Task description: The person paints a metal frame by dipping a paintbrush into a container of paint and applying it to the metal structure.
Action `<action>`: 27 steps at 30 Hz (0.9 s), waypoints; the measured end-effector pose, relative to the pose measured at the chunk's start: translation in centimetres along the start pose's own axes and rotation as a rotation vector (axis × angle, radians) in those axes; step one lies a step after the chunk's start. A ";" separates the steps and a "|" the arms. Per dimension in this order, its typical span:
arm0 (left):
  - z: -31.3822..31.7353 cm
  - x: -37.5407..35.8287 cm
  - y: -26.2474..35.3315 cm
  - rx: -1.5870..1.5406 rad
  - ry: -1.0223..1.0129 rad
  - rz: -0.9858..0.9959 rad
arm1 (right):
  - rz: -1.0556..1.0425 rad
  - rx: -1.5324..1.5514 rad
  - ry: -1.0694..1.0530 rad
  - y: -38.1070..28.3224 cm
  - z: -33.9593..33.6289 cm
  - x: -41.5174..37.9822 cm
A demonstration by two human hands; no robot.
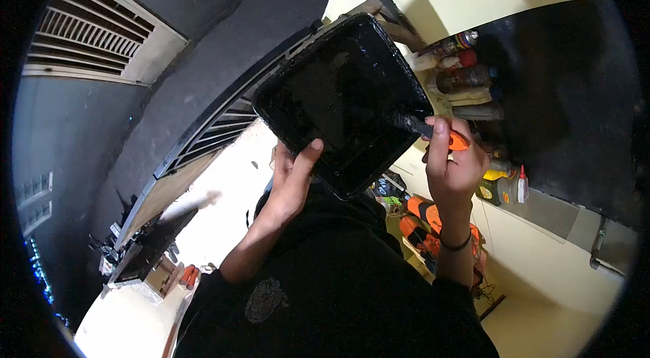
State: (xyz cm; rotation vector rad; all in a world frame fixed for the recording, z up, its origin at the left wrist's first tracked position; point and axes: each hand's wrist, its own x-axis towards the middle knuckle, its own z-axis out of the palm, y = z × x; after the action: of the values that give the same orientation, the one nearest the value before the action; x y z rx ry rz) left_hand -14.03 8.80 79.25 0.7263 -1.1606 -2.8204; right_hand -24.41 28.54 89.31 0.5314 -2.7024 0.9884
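Observation:
A black, glossy tray [338, 97] with rounded corners is held up in front of me, its inside coated in wet-looking black. My left hand [292, 175] grips its near left edge, thumb over the rim and fingers underneath. In my right hand [455, 165] is a paintbrush [459, 142] with an orange handle, pinched between thumb and fingers. The dark brush head points left, over the right side of the tray's inside and close to its surface.
Bottles and cans [470, 77] line a ledge at the right, with a small red-capped white bottle [523, 185] nearer me. Orange-and-black items [423, 226] lie below my right arm. A dark metal railing [223, 124] runs behind the tray on the left.

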 end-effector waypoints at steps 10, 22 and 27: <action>-3.1 0.8 -1.4 -0.062 0.018 -0.001 | 0.096 0.208 0.026 -1.3 1.9 -3.3; -4.0 1.3 1.7 -0.111 0.175 0.029 | 0.658 0.768 0.050 0.7 7.0 -0.6; -3.4 2.8 1.8 -0.109 0.203 0.091 | 0.666 1.075 0.260 5.6 6.7 5.3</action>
State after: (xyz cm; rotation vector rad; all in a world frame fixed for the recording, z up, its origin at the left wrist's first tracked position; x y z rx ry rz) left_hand -15.41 4.72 77.20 0.9012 -0.9747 -2.6379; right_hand -31.99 26.69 82.73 -0.3993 -1.9076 2.4580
